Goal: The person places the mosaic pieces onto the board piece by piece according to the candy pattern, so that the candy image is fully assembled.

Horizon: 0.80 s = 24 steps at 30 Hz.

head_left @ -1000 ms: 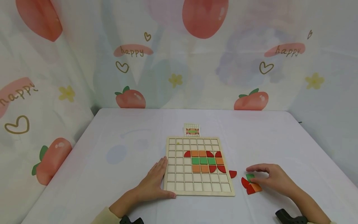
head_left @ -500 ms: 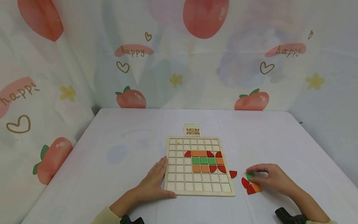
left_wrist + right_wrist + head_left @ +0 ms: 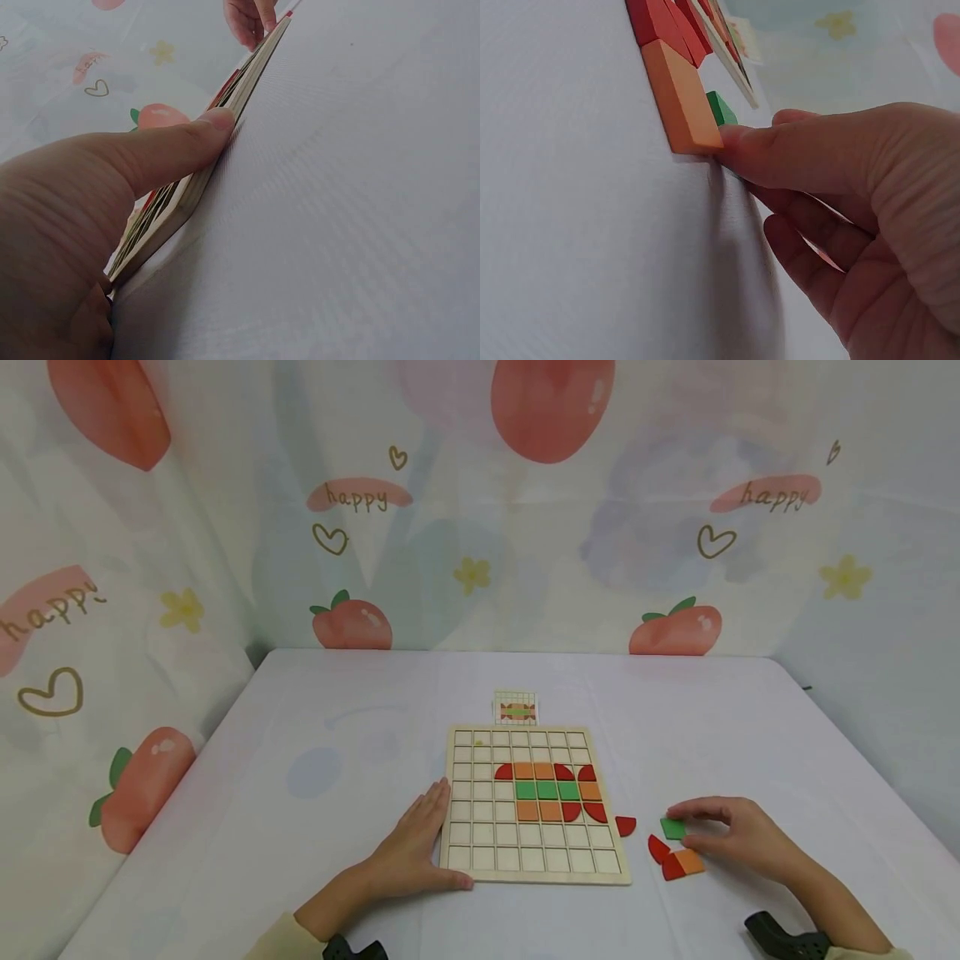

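While I watch from the remote end, my feed has the right hand [image 3: 731,833] pinching the green tile [image 3: 672,828] between thumb and index finger. Main change: half a second ago that tile sat tight up against the loose pieces, partly behind the thumb; now it is slightly farther from the person, with a strip of tablecloth [image 3: 360,710] between it and them. Right hand has shifted the same way, only a little. I can't tell whether the tile is off the cloth.

Nearer the person than the pinch: two red pieces [image 3: 658,849] and an orange tile [image 3: 691,861], same spots as before. On the right wrist camera the orange one is right by the thumb tip. Left of the pinch, a lone red piece [image 3: 626,827] just beside the board, unmoved.

Farther left of the pinch, the board [image 3: 532,860] hasn't budged, and its laid tiles [image 3: 547,791] match the earlier frame: green in the middle, orange and red around. Left hand [image 3: 408,853] also unchanged, clutching nothing: fingers straight along the left edge, thumb on the near rim. Pattern card [image 3: 516,710] stays beyond the board's far edge.
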Available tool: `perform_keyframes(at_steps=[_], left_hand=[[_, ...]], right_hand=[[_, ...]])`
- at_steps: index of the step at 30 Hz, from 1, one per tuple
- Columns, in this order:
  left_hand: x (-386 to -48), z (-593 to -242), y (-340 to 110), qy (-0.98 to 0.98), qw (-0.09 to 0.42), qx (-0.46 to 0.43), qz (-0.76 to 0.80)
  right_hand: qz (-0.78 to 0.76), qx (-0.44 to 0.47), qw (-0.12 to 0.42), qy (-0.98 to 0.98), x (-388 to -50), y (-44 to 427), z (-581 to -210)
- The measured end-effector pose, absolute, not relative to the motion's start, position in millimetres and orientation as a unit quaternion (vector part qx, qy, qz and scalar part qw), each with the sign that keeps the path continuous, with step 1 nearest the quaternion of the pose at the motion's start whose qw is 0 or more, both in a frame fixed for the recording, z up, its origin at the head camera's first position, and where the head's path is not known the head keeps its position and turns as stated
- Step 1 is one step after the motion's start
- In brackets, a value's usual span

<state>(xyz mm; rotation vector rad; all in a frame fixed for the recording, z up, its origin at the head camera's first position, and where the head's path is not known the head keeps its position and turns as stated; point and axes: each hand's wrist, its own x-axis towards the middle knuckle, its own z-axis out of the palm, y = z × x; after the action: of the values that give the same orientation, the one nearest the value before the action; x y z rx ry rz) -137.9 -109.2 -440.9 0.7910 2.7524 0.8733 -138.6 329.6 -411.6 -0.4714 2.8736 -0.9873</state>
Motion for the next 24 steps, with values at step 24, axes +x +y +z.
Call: perform_keyframes(at_steps=[24], left_hand=[[-138, -440, -109, 0.916, 0.075, 0.262, 0.296]], right_hand=[[-0.33, -0.165, -0.024, 0.929, -145, 310, -406]])
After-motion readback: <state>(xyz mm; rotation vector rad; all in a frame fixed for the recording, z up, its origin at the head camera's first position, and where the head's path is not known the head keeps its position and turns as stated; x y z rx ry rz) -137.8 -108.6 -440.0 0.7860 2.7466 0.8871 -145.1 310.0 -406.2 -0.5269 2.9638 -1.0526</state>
